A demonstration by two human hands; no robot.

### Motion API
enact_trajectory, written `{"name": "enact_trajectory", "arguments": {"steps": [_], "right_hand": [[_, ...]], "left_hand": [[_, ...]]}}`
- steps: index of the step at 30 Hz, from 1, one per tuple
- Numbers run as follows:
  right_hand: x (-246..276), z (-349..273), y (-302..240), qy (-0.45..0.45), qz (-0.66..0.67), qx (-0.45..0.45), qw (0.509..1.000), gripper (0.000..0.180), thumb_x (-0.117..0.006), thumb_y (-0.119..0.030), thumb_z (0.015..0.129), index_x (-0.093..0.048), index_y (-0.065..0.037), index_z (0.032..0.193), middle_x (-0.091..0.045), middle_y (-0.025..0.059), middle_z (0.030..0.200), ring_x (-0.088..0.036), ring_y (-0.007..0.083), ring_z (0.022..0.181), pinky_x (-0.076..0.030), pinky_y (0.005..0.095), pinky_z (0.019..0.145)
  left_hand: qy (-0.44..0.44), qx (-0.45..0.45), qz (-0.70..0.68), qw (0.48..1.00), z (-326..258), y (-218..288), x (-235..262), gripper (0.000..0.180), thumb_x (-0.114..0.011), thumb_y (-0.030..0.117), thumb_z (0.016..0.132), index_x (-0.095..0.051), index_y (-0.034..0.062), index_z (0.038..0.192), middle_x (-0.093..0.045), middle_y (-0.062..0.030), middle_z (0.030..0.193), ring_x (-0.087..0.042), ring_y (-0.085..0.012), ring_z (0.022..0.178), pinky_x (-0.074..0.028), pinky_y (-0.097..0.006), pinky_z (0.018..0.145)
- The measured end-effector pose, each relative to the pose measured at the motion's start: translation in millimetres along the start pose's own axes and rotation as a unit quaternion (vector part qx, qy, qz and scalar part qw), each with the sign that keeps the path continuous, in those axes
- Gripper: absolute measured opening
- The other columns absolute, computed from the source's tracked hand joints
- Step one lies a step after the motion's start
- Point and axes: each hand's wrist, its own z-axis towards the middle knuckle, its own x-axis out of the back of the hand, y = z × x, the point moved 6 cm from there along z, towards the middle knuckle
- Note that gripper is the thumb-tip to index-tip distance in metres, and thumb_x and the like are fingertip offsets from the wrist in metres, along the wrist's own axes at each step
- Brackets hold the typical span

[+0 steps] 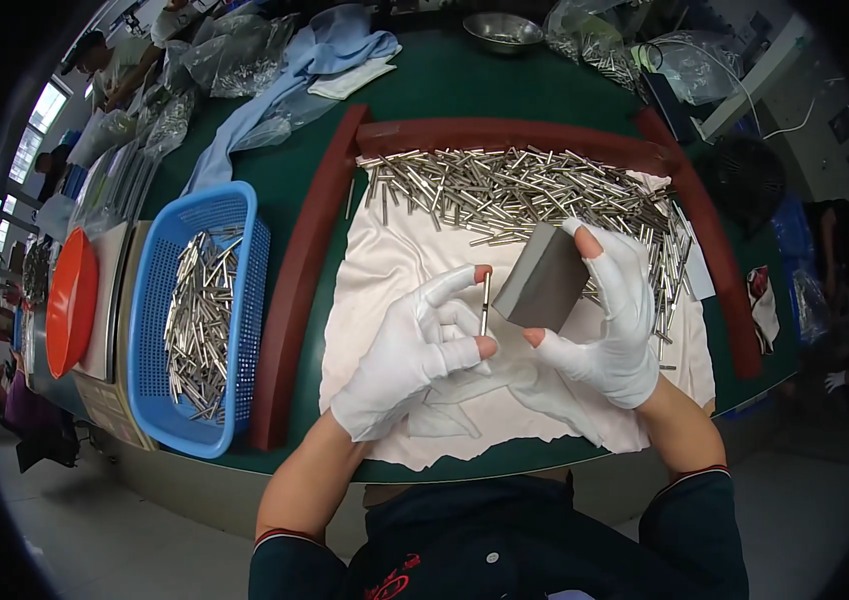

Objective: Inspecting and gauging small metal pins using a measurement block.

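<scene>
- Dark red padded bars (290,300) bound the pale cloth (370,290) left, right and far side; heap of metal rods (515,190) against the far bar.
- Blue basket (152,320), left: loose rods (207,325) inside. Orange-red bowl (72,300) beyond it.
- Left hand (395,345): one rod (486,305) pinched near-upright, thumb to forefinger, above cloth.
- Right hand (617,325): grey block (557,285) between thumb and fingers, hiding some rods.
- Steel bowl (507,46), far edge: contents unclear.

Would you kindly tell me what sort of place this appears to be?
Probably a factory workshop: metal pins lie heaped on pale cloth, more lie in a blue plastic basket, and another person is at the upper left.
</scene>
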Motion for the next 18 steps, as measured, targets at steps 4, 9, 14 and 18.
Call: {"name": "enact_trajectory", "arguments": {"steps": [4,9,14,18], "right_hand": [[-5,0,-6,-0.008,-0.013,0.023,1.000,0.094,-0.083,-0.022,0.057,-0.043,-0.003,0.139,-0.053,0.0143,0.126,-0.051,0.0306,0.106,-0.042,0.0410,0.089],[-5,-2,-5,0.004,-0.009,0.024,1.000,0.090,-0.083,-0.022,0.055,-0.047,-0.003,0.136,-0.054,0.0142,0.126,-0.052,0.0298,0.103,-0.043,0.0403,0.087],[-5,0,-14,0.023,-0.019,0.058,0.998,0.091,-0.083,-0.022,0.056,-0.045,-0.003,0.137,-0.053,0.0144,0.126,-0.052,0.0298,0.102,-0.043,0.0401,0.086],[-6,2,-17,0.017,-0.007,0.057,0.998,0.090,-0.083,-0.023,0.056,-0.047,-0.004,0.136,-0.054,0.0147,0.126,-0.052,0.0297,0.102,-0.043,0.0404,0.086]], "left_hand": [[-0.006,0.034,0.032,0.999,0,0,-5,0.072,-0.073,0.002,0.080,-0.037,-0.0030,0.142,-0.064,-0.0034,0.082,-0.062,-0.0086,0.073,-0.049,-0.020,0.067],[0.002,0.002,0.013,1.000,1,-3,1,0.071,-0.075,-0.001,0.078,-0.039,-0.0061,0.139,-0.067,-0.0052,0.086,-0.063,-0.0075,0.079,-0.051,-0.020,0.071],[0.018,0.007,0.034,0.999,0,2,-10,0.070,-0.075,-0.002,0.077,-0.041,-0.0069,0.138,-0.066,-0.0065,0.096,-0.062,-0.0070,0.085,-0.052,-0.020,0.073],[0.010,0.016,0.045,0.999,-1,2,-8,0.070,-0.075,-0.002,0.077,-0.041,-0.0066,0.138,-0.066,-0.0074,0.102,-0.062,-0.0071,0.087,-0.052,-0.020,0.075]]}}
